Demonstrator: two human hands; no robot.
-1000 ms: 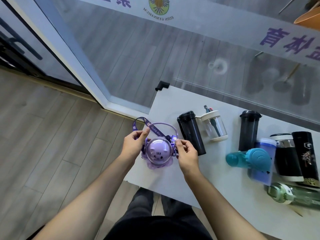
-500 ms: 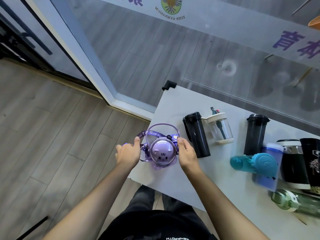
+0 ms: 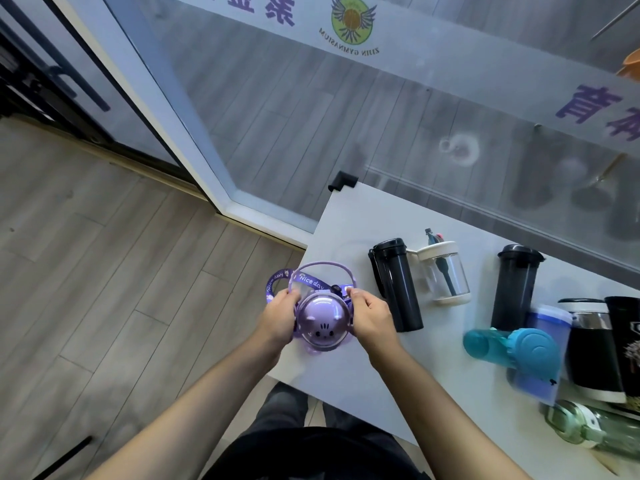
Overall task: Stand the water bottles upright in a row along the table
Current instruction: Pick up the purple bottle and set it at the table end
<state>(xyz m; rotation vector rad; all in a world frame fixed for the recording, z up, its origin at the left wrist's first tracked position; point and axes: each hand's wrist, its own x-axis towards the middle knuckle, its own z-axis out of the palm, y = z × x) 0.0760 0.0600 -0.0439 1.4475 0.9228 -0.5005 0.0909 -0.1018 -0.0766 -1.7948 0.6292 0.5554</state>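
Your left hand (image 3: 277, 315) has closed back in against the purple bottle (image 3: 323, 323), which is now sitting nearer the table's (image 3: 349, 216) near-left edge. Both hands are pressing its sides, your right hand (image 3: 372, 315) at 3 o'clock of the dome. At 2 o'clock, a black bottle (image 3: 396, 285) is standing just beside a clear jar (image 3: 446, 271). The strap (image 3: 277, 284) is looping off at 11 o'clock.

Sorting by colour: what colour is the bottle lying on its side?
Teal bottle, seen in the head view.
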